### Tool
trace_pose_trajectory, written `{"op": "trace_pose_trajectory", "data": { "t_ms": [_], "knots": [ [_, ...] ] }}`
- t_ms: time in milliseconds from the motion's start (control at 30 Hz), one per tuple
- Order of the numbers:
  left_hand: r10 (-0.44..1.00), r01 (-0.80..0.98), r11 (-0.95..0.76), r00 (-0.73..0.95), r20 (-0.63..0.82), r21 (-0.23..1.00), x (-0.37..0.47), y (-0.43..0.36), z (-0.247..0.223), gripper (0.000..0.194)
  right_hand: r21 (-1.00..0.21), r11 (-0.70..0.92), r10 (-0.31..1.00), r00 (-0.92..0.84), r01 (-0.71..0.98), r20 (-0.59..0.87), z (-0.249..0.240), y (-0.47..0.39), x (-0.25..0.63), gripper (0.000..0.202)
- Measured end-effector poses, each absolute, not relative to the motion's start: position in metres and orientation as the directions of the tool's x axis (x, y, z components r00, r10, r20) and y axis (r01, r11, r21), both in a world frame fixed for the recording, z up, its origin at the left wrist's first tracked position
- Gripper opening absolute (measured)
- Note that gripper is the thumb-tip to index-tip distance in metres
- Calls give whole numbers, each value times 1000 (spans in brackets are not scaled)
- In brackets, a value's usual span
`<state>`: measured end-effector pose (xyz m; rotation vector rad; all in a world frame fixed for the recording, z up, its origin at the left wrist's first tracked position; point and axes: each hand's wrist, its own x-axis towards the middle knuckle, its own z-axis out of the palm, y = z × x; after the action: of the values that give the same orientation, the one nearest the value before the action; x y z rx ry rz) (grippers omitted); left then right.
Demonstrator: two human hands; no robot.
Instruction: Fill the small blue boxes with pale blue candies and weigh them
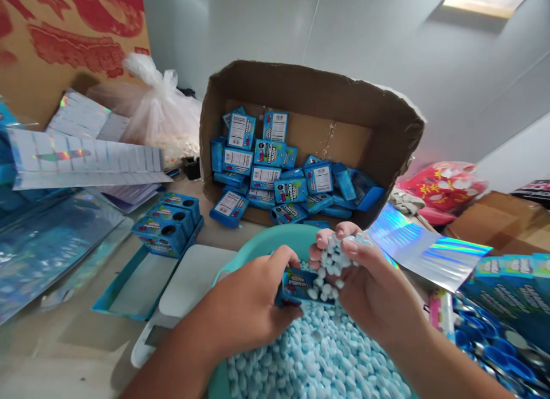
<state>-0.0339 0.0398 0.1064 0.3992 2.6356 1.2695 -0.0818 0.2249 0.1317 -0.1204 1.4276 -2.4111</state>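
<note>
Left hand (258, 299): grip closed around a small blue box (296, 281) labelled "CARAMELO MACIZO", thumb below, fingers above. The box was held in the air over a turquoise basin (253, 241), tilted, one end toward the other hand.

Right hand (373, 273): grip cupped around a handful of pale blue pellets (335, 256), some bunched at the fingertips, others at the near end of the box. Whether any lay inside the box could not be determined.

The basin held a deep mass of loose pellets (318, 353) of the same colour. Behind it, a brown carton (309, 81) lay with its opening facing the person; many blue boxes (266, 176) were piled in it, label sides mixed.

Left of the basin, on the worktop (26, 359): a white scale (193, 279), then a shallow blue tray (144, 281) with three boxes (165, 224) grouped at its far end, dark round openings visible. Right of the carton: an iridescent sheet (429, 247).
</note>
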Motion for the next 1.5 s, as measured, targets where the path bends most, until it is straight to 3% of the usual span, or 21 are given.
{"op": "trace_pose_trajectory", "data": {
  "t_ms": [233,567,700,933,1133,1500],
  "knots": [
    [322,213,547,-946,32,809,-35,41,104,38,-892,-431,-343,-939,140,18,129,227,-82,17],
    [393,261,525,-918,41,810,-35,39,110,44,-924,-378,-311,-948,63,62,129,226,-81,12],
    [356,204,514,-934,8,833,-36,37,117,40,-922,-385,-307,-948,37,90,129,227,-80,11],
    [406,377,441,-893,193,814,-38,38,101,45,-917,-397,-339,-923,-36,183,129,228,-78,9],
    [325,314,426,-928,180,849,-39,39,106,40,-919,-384,-380,-891,-93,249,129,226,-76,9],
    [325,269,273,-930,174,924,-36,42,113,44,-913,-233,-466,-785,-336,408,121,235,-74,20]
  ]
}}
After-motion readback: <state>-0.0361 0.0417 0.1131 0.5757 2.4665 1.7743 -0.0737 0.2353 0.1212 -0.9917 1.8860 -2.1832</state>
